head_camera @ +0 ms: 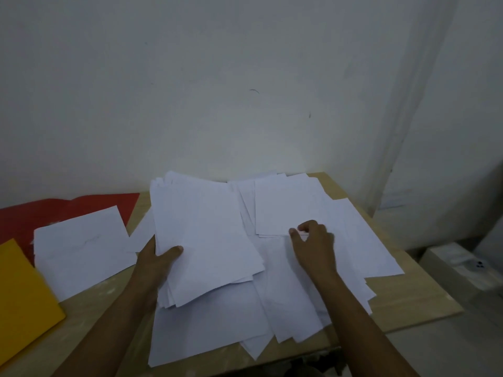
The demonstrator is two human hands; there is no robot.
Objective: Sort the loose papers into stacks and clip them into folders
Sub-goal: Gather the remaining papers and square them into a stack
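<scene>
A thick stack of white papers [206,240] is held up off the table by my left hand [156,261], thumb on top and fingers underneath at its left edge. Loose white sheets [285,308] lie spread over the middle and right of the wooden table [408,300]. My right hand [313,243] pinches the near edge of a small pile of sheets [283,208] at the back right. A separate small stack of papers [81,248] lies on the left. A red folder [32,213] lies behind it and a yellow folder [21,292] sits at the near left.
A white wall rises directly behind the table. To the right, past the table's edge, a pale box-like object [460,265] stands on the floor. The table's right and front edges are close to the spread sheets.
</scene>
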